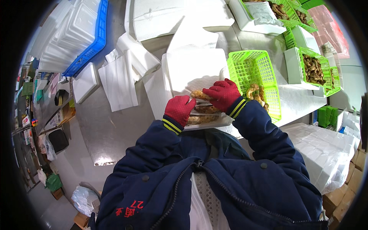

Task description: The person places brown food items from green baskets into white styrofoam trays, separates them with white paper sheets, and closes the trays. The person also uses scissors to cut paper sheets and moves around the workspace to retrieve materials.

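Note:
My right hand (223,93), in a red knit glove, grips the right part of a long pale-brown mushroom (199,95). That mushroom lies across a white foam box (198,126) lined with white sheet (198,69). My left hand (178,109), also red-gloved, is at the box's left side with its thumb by the mushroom's left end; whether it pinches the sheet there is hidden. Nearer me, a darker mushroom (206,109) and another mushroom (202,119) lie in rows, with strips of white sheet between them. To the right, a green plastic basket (271,77) holds several mushrooms (255,95).
All this stands on a metal table (112,135). Folded white sheets (119,80) lie at left, near a blue crate (86,53) of foam lids (76,26). At right are mushroom-filled baskets (313,70), a white gel pack (261,13) and plastic-wrapped foam boxes (316,149).

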